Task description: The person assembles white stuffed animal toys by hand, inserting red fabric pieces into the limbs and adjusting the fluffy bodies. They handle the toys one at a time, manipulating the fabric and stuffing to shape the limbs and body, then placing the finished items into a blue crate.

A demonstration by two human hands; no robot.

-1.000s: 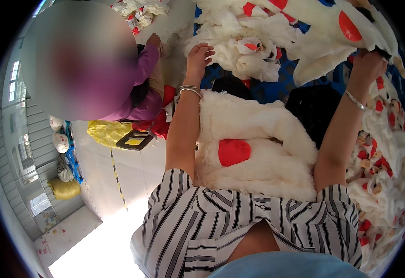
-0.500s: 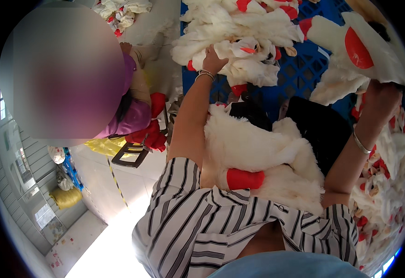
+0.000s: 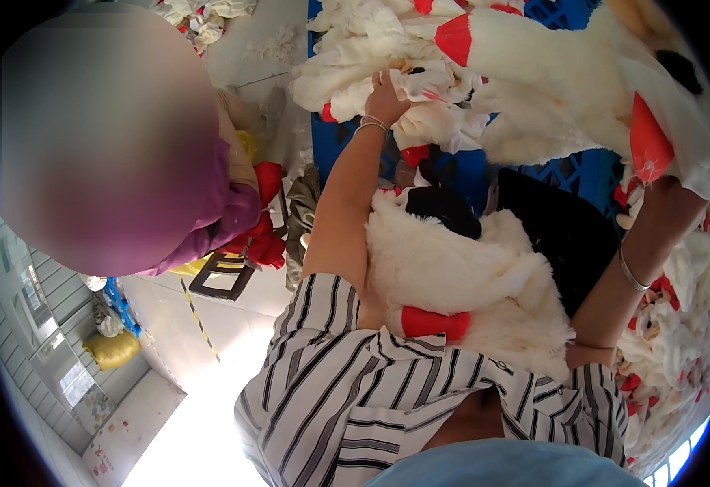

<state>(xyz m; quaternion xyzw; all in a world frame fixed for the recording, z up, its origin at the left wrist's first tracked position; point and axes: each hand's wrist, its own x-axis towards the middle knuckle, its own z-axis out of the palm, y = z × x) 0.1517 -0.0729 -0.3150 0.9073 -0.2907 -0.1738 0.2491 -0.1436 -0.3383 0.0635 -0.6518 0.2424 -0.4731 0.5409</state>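
At the right edge my right hand (image 3: 670,197) is closed on a raised white plush skin (image 3: 550,69) with red patches and a black spot; the draped cloth hides its fingertips. That skin, unstuffed and limp, stretches leftward to a red end. My left hand (image 3: 386,97) is at the near left side of a pile of white plush skins (image 3: 347,65), its fingers closed on a loose edge of fabric. Across my lap lies another white fluffy plush piece (image 3: 460,256) with a red end (image 3: 434,323).
A blue plastic slatted pallet (image 3: 334,146) lies under the pile. More white and red plush skins (image 3: 667,349) heap up at my right. At left sits a person in purple (image 3: 237,213), beside a dark-framed stool (image 3: 221,276). A yellow sack (image 3: 111,349) stands farther off.
My right hand has moved slightly down, and the skin it holds has swung leftward over the pallet and the pile. My left hand has shifted a little up and right at the pile.
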